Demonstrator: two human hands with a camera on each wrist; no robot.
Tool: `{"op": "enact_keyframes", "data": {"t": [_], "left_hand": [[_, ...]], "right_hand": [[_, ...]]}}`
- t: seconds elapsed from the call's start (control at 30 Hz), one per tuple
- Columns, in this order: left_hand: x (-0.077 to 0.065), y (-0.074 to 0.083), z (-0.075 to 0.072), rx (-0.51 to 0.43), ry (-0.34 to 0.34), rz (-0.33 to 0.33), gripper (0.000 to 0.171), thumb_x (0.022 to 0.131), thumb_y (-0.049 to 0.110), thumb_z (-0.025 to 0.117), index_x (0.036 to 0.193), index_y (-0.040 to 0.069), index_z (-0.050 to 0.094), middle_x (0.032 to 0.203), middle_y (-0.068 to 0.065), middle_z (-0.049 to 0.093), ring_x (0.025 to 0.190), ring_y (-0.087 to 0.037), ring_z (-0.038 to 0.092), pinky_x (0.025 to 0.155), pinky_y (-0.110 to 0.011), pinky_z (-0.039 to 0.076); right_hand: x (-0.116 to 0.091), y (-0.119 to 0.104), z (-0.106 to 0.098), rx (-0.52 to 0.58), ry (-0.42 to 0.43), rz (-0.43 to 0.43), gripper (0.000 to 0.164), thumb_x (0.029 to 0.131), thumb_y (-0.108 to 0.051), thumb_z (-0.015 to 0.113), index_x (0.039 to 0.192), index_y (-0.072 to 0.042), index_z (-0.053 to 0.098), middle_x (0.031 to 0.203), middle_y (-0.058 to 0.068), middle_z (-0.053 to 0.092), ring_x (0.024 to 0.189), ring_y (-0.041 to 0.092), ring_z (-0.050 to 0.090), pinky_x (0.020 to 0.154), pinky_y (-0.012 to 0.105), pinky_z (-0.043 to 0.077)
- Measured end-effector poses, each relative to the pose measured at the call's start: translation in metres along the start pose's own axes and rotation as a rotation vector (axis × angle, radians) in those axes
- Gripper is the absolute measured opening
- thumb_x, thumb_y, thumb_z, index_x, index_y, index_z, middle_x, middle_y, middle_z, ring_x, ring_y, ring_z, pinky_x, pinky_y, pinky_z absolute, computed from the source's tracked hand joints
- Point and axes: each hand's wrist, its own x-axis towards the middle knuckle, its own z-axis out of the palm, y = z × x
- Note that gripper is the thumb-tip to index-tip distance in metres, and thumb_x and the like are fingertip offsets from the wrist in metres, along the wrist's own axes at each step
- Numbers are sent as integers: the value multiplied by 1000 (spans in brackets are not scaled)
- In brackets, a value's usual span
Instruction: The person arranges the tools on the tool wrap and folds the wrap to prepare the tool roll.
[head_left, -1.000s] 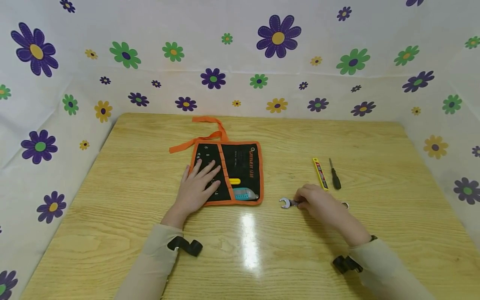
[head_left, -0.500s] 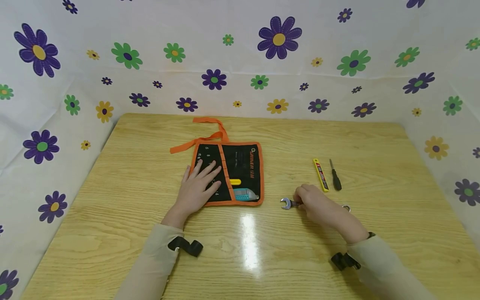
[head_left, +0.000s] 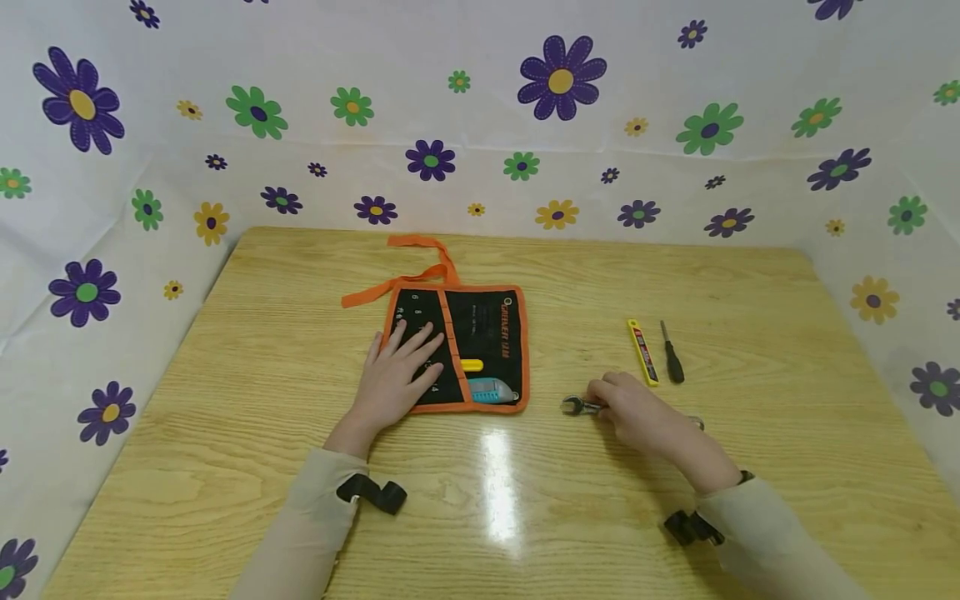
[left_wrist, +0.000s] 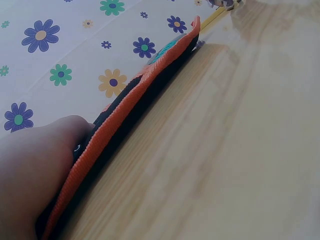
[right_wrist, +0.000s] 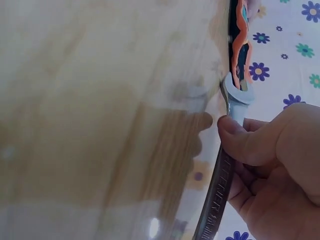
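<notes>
Slightly rolled since the earlier frame: combination wrench (right_wrist: 221, 190), pinched in the right hand (head_left: 637, 415) — best kept firm; left hand (head_left: 395, 375), fingers spread, should press the tool pouch (head_left: 487, 325) flat.

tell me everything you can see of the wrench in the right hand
The slim, shiny silver metal wrench has an open, forked head at one end and what looks like a ring at the other; partly legible lettering runs along its shank. The person's right hand pinches it just behind the fork, which points toward the black cloth tool pouch with orange trim, apart from it. Whether it touches the light wood-look table is unclear.
</notes>
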Motion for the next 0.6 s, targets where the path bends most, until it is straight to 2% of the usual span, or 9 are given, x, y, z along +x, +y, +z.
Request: {"op": "enact_keyframes", "data": {"t": [0.17, 0.27, 0.47, 0.6], "left_hand": [[0, 0, 0, -4, 1, 2, 54, 100, 50, 38, 148, 26, 37, 155, 4, 26, 145, -27, 6, 112, -55, -4], [0, 0, 0, -4, 3, 2, 54, 100, 50, 38, 148, 26, 38, 155, 4, 26, 145, -27, 6, 112, -55, -4], [0, -1, 1, -2, 8, 1, 53, 100, 49, 39, 148, 26, 38, 155, 4, 27, 145, -27, 6, 112, -55, -4], [0, -2, 2, 1, 2, -1, 54, 100, 50, 38, 148, 27, 37, 155, 5, 26, 145, -26, 5, 112, -54, -5]], "right_hand": [[-2, -2, 1, -64, 54, -10, 19, 79, 9, 70, 86, -6, 62, 79, 1, 53, 76, 23, 54, 69, 40, 47], [-3, -6, -3, -77, 58, 13, 17, 82, 9, 66, 89, -6, 62, 80, 2, 55, 73, 20, 50, 66, 38, 45], [-3, -15, -15, -5, 53, 100, 13, 90, 6, 57, 96, -6, 60, 84, 1, 59, 74, 18, 46, 63, 34, 41], [-1, -19, -19, 56, 114, 115, 6, 94, 0, 56, 96, -4, 61, 85, 3, 62, 75, 17, 50, 64, 35, 42]]}}
